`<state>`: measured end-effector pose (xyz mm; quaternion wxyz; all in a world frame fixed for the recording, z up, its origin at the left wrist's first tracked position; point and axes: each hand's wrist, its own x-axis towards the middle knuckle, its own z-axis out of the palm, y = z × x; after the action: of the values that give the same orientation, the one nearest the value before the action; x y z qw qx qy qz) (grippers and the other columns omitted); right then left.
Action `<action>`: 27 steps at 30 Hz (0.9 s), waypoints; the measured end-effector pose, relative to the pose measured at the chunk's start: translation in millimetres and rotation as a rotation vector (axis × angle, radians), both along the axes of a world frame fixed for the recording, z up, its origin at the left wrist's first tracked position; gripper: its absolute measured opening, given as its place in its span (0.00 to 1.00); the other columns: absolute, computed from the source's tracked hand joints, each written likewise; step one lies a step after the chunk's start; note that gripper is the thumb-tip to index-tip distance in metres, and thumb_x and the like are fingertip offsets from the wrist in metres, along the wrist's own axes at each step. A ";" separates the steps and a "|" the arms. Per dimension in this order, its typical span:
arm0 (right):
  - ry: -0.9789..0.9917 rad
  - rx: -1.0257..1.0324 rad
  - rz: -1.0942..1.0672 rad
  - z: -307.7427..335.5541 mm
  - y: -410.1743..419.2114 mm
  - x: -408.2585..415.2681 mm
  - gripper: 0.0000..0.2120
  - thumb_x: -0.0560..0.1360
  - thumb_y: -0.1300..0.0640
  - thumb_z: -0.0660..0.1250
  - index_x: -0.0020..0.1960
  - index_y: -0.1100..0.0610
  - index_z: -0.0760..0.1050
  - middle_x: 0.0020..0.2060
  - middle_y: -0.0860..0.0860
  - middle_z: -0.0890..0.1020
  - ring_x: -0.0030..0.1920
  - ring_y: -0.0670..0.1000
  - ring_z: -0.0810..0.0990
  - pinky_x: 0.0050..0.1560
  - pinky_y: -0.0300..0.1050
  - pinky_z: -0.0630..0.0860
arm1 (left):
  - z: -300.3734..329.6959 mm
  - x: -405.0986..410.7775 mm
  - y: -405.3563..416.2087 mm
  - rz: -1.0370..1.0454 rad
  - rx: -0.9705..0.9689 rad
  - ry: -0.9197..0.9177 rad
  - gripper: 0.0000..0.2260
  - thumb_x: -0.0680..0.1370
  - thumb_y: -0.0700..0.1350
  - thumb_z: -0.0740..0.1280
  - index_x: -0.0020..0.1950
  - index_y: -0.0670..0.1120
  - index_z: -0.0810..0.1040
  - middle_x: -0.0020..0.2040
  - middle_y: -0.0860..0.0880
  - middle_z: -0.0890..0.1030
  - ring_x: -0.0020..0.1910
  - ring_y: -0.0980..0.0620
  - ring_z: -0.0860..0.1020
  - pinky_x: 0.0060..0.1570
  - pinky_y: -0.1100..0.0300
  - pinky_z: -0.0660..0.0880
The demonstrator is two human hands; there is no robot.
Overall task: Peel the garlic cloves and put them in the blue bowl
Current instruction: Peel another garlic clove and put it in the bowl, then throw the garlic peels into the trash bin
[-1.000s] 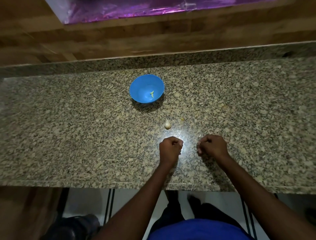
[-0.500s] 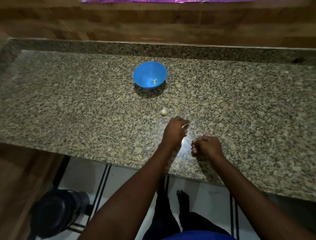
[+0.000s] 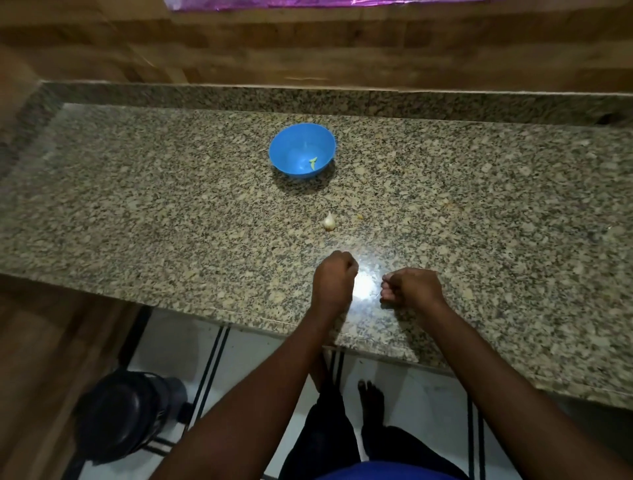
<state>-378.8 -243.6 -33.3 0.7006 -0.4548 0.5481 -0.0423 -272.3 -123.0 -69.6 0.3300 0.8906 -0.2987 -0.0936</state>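
A speckled granite counter [image 3: 171, 192] is filling most of the view, backed by a wooden wall [image 3: 308, 44], with a strip of purple foil [image 3: 308, 2] showing at the very top edge. Below the counter's near edge, a dark round container [image 3: 120, 414] is standing on the white tiled floor [image 3: 260, 356], and the person's bare foot [image 3: 370, 397] is showing beside dark trousers. The blue bowl [image 3: 291, 137] is sitting upright toward the back of the counter, holding a small green scrap [image 3: 312, 162] near its right inner wall. The left hand [image 3: 334, 279] is hovering over the counter near the front edge, its fingers curled tightly into the palm; whether anything is hidden inside the fist I cannot tell from this angle. The right hand [image 3: 412, 286] is hanging just beside it, apart from it, fingers also curled with the fingertips [image 3: 386, 293] bunched together toward the left hand, possibly pinching something pale and tiny, though it is too small to be sure. A single unpeeled garlic clove [image 3: 329, 222] is lying on the counter between the bowl and the left hand, touched by neither hand, its long axis running roughly front to back with the pointed tip aiming toward the bowl.
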 end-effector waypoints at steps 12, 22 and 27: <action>-0.113 -0.071 0.491 30.9 136.7 81.9 0.04 0.73 0.67 0.73 0.45 0.69 0.83 0.38 0.65 0.85 0.32 0.56 0.82 0.39 0.50 0.82 | 53.6 17.4 174.7 0.566 -0.678 0.830 0.05 0.79 0.38 0.69 0.51 0.36 0.82 0.37 0.44 0.83 0.35 0.52 0.80 0.39 0.60 0.79; -0.174 -0.069 0.898 29.7 421.0 180.9 0.06 0.74 0.65 0.72 0.49 0.68 0.82 0.38 0.62 0.84 0.33 0.53 0.83 0.40 0.44 0.83 | 55.9 50.4 456.8 0.910 -1.077 0.830 0.03 0.77 0.35 0.70 0.48 0.39 0.83 0.41 0.42 0.85 0.37 0.50 0.82 0.44 0.60 0.80; -0.181 0.016 0.982 2.5 573.3 209.1 0.03 0.74 0.67 0.72 0.42 0.67 0.81 0.35 0.61 0.83 0.33 0.55 0.82 0.34 0.40 0.81 | 40.2 67.1 606.4 1.038 -1.076 0.798 0.03 0.77 0.32 0.69 0.46 0.38 0.82 0.37 0.44 0.84 0.33 0.52 0.82 0.38 0.64 0.79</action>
<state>-169.7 329.7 -30.8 0.6859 -0.6485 0.2066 0.2576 -205.2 483.4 -29.5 0.7906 0.5368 0.2828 -0.0827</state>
